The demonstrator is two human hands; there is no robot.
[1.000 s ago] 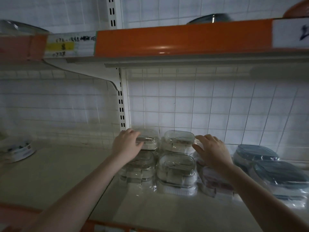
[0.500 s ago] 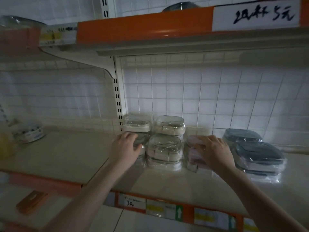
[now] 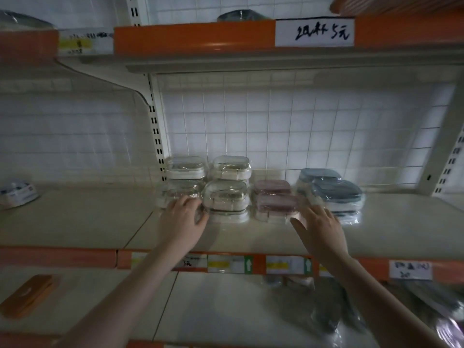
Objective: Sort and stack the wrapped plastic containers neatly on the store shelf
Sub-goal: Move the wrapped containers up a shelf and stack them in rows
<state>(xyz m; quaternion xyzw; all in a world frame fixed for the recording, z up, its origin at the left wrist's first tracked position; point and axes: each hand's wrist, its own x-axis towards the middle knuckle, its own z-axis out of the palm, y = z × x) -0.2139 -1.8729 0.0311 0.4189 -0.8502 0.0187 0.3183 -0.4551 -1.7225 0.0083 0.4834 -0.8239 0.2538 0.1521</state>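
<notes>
Clear wrapped containers (image 3: 226,199) beside left hand (image 3: 182,222)

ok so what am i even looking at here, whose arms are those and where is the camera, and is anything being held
There is no machine here. The two bare arms belong to a person, and the single picture comes from a wide-angle camera worn on their head, looking forward and down, so you see roughly what they see.

They face a store shelf with an orange price strip along its front edge. On it stand wrapped plastic containers in small stacks: clear containers on the left, pink-lidded containers in the middle, blue-lidded containers on the right.

The left hand rests against the front left clear stack, fingers on the wrap; whether it grips is hard to tell. The right hand is spread flat near the pink stack and holds nothing.
</notes>
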